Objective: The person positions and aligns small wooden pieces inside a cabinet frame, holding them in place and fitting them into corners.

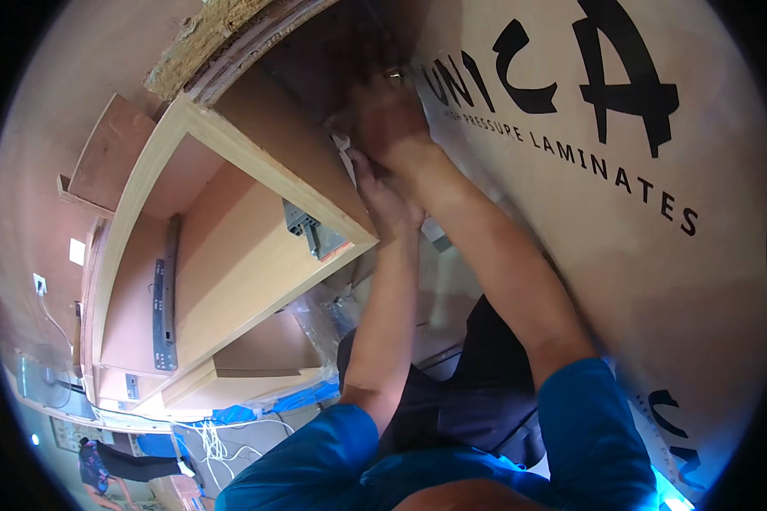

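Observation:
Both my arms reach up into the dark gap between a wooden cabinet (264, 145) and a big pale laminate sheet (520, 196). My left hand (388, 200) is curled beside the cabinet's side, its thumb pointing up and its other fingers mostly hidden. A small crumpled white piece (341, 143) shows by the left thumb; which hand holds it cannot be told. Just above, my right hand (392, 115) crosses close to the left one, with a ring on a finger. Shadow and blur hide the right fingers and whatever they touch.
The open cabinet frame has a grey metal hinge (302, 226) at its near corner and a drawer slide (162, 315) inside. Clear plastic wrap (320, 319) hangs below it. White cables (217, 443) trail on the floor. Another person (115, 464) is at the far lower left.

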`<state>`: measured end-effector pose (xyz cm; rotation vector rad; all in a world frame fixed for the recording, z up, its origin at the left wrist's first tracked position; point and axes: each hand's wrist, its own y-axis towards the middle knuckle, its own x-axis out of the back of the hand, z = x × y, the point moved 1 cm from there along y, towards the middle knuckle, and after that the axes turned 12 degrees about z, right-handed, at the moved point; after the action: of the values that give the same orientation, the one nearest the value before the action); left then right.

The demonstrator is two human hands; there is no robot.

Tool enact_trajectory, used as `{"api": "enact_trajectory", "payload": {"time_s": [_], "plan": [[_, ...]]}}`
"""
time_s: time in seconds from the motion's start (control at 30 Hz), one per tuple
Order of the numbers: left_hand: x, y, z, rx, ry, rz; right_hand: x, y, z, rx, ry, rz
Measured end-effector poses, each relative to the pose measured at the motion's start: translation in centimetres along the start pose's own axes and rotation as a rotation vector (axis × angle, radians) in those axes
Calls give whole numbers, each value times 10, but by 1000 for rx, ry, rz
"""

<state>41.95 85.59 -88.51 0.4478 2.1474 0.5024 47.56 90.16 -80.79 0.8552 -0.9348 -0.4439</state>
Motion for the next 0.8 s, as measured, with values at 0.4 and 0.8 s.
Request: {"api": "enact_trajectory", "payload": {"time_s": [0.4, 0.8], "plan": [[13, 3, 3, -1, -23, 123, -7, 1, -5, -7, -145, -25], [45, -49, -6, 177, 229, -4, 12, 7, -4, 35, 33, 107]]}}
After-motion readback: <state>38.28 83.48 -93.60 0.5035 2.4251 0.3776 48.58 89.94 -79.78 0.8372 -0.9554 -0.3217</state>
